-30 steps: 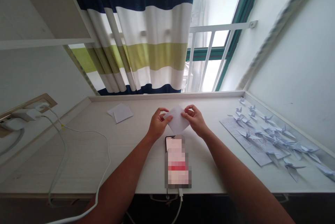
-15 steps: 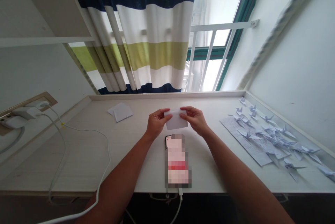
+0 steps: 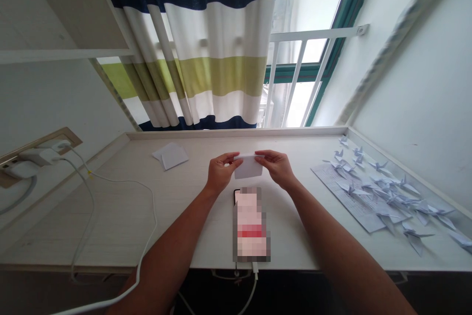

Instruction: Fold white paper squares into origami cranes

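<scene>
A small white sheet of paper is stretched between my two hands above the middle of the desk. My left hand pinches its upper left corner between thumb and fingers. At the upper right corner, my right hand grips it the same way. The sheet's top edge looks bent or folded over, though my fingertips partly hide it. Just below the paper lies a phone, its screen blurred out and a white cable plugged into its lower end.
Several folded paper cranes crowd the desk's right side, some on a written sheet. A few loose paper squares lie at the back left. White charging cables run from a wall socket across the left side.
The paper has tilted slightly, so its visible face looks a little narrower and shorter. Both hands keep their pinch in nearly the same place. The camera view has shifted slightly.
</scene>
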`<state>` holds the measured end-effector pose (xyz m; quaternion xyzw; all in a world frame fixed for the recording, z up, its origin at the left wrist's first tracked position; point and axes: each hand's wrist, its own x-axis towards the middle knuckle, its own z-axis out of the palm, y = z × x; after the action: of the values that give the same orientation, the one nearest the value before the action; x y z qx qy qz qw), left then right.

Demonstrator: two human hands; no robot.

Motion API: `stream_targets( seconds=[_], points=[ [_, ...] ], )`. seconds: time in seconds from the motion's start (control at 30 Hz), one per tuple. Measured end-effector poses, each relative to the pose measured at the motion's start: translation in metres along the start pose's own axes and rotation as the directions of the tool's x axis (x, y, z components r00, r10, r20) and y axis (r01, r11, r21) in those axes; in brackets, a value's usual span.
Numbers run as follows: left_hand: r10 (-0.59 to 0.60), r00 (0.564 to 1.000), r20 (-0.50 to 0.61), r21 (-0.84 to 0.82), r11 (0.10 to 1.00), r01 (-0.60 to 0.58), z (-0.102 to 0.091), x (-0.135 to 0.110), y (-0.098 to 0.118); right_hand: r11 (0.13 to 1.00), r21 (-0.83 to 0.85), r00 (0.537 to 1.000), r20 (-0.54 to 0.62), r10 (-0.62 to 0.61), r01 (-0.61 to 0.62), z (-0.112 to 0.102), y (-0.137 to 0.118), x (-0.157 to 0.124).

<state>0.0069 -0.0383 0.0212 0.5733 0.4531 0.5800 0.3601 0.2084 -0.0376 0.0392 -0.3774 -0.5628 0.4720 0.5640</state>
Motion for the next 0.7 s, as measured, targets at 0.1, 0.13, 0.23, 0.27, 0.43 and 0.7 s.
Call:
stream_targets(
  seconds=[0.1,0.13,0.23,0.27,0.43,0.7],
  points=[
    [0.043,0.999,-0.014,0.085,0.995,-0.042,-0.0008,0.001,-0.0003,1.0,-0.015,1.0,0.008,-0.001,0.001,-0.0016,0.0041,0.0013],
    [0.066,0.998,-0.014,0.108,0.992,-0.064,-0.001,0.0012,0.0002,1.0,-0.024,1.0,0.011,-0.001,0.002,-0.0023,0.0057,0.0019],
    [0.12,0.993,-0.001,0.129,0.984,-0.119,-0.002,0.0015,0.0026,0.998,-0.068,1.0,0.031,-0.006,0.008,-0.0047,0.0094,0.0038],
    [0.128,0.992,0.008,0.134,0.983,-0.128,-0.0025,0.0016,0.0032,0.996,-0.083,0.999,0.041,-0.011,0.014,-0.0055,0.01,0.0044],
    [0.049,0.997,0.055,0.113,0.992,-0.055,-0.0054,0.0037,-0.0006,0.993,-0.116,0.998,0.065,-0.007,0.015,-0.0079,0.0092,0.0055],
    [-0.082,0.977,0.197,-0.145,0.983,0.112,-0.0043,0.0057,-0.0028,0.998,0.002,0.998,-0.004,0.067,-0.067,-0.006,0.0069,0.0027]
  ],
)
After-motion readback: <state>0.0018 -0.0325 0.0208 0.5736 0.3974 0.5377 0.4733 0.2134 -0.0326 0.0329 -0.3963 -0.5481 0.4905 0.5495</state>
